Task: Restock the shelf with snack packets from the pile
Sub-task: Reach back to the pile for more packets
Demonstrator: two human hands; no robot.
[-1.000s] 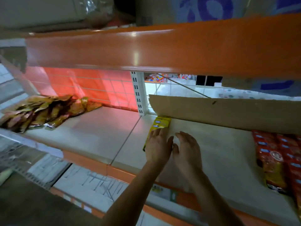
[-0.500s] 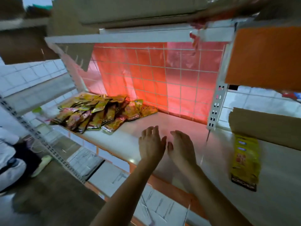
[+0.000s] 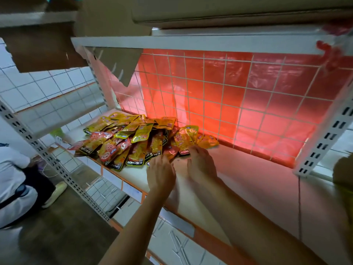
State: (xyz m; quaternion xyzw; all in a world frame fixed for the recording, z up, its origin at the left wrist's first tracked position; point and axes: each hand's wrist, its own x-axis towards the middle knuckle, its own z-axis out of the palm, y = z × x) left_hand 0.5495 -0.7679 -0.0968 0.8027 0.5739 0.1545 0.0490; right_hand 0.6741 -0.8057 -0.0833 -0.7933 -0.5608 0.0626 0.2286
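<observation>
A loose pile of yellow and red snack packets lies at the left end of the white shelf, against the wire grid back. My left hand lies flat, palm down, its fingertips at the pile's near edge. My right hand is also flat, with its fingertips touching a red and yellow packet at the pile's right side. Neither hand grips anything.
A wire grid with red plastic sheeting closes the back. Perforated white uprights stand at the left and right. A shelf board hangs overhead. A person in white crouches on the floor at the left.
My view swung left from the yellow packet laid by the cardboard to the pile. Both empty hands travelled left and forward and now touch the pile's near edge.
</observation>
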